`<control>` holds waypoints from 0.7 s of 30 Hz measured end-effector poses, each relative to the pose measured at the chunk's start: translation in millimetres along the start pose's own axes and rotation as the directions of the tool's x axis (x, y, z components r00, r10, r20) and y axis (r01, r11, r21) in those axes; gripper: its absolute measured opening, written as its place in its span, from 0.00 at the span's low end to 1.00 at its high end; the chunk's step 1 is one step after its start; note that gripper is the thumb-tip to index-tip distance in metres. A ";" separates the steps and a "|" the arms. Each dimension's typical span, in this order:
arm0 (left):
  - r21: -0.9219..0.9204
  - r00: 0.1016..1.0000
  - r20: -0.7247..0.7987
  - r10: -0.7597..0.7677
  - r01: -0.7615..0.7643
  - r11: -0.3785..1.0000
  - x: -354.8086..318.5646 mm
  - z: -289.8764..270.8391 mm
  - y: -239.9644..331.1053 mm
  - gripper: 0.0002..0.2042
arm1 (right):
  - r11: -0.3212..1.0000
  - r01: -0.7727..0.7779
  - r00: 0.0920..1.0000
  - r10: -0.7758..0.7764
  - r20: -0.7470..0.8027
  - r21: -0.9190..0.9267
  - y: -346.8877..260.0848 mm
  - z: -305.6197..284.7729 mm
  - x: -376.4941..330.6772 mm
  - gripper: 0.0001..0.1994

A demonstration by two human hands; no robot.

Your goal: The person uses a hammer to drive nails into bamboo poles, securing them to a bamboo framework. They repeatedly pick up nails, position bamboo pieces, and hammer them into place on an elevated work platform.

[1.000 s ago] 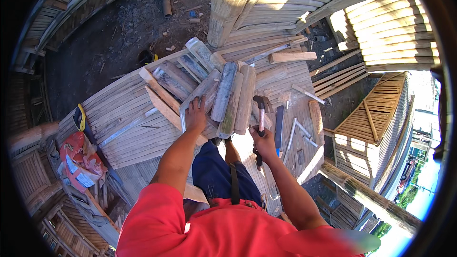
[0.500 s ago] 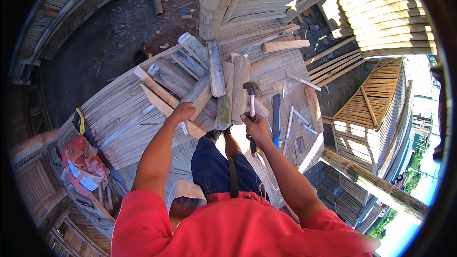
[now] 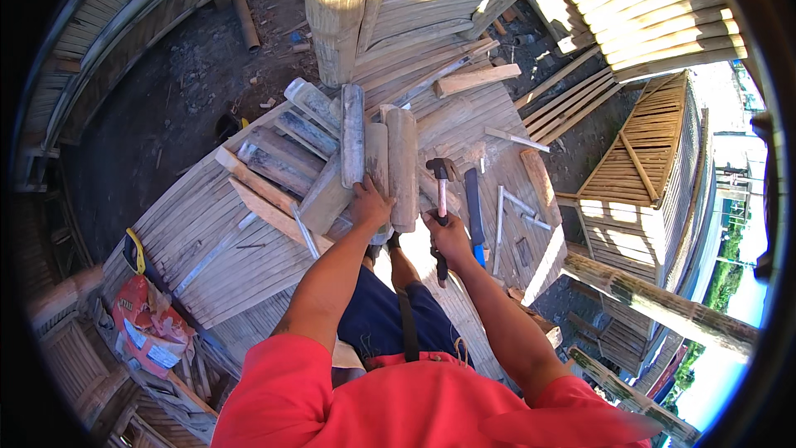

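My right hand [image 3: 448, 238] is wrapped round the handle of a claw hammer [image 3: 442, 178], its dark head pointing away from me. My left hand [image 3: 371, 204] grips the near end of a narrow split bamboo piece [image 3: 377, 148], with fingers across its width. Tight against that piece on the right lies a wider bamboo piece [image 3: 403, 168]. To its left a greyish, weathered bamboo length [image 3: 352, 129] rests over the pile. A flat board [image 3: 326, 197] slants beside my left wrist. Just right of the hammer lies a blue-handled saw [image 3: 475, 214].
A slatted bamboo platform [image 3: 207, 241] carries the pile. Pale strips [image 3: 499, 228] lie right of the saw. A torn red sack [image 3: 148, 323] and a yellow-handled tool [image 3: 135, 253] are at the left edge. A thick post [image 3: 336, 21] stands ahead; a bamboo rail [image 3: 655, 303] crosses at right.
My left hand has left the slanting board and moved right onto the narrow bamboo piece. The hammer stays in my right hand. The view has shifted slightly.
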State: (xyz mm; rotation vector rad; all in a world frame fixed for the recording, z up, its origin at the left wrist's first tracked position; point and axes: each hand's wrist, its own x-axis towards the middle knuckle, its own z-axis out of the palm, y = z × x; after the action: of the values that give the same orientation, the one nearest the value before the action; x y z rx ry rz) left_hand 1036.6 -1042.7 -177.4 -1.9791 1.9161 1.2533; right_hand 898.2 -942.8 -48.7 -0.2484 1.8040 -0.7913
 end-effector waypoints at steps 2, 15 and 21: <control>-0.066 0.999 -0.025 -0.042 0.041 0.997 -0.4 12.8 3.6 0.49 | 1.000 -0.013 1.000 0.013 -0.003 0.023 5.7 -7.2 -2.3 0.09; -0.730 0.967 -0.228 0.116 -0.249 0.636 -75.8 -117.7 29.1 0.32 | 0.967 0.145 0.965 -0.185 0.185 0.211 -18.9 7.9 -64.7 0.20; -0.695 0.814 -0.532 0.233 -0.577 0.430 -118.6 -216.7 130.0 0.23 | 0.846 0.341 0.903 -0.416 0.106 0.410 -112.0 45.8 -98.7 0.28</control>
State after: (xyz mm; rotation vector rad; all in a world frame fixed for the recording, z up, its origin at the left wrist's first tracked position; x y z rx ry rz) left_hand 1041.0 -1105.3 94.6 -2.2910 2.3389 2.5307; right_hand 954.1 -993.6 87.9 -0.4176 1.3950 -1.3387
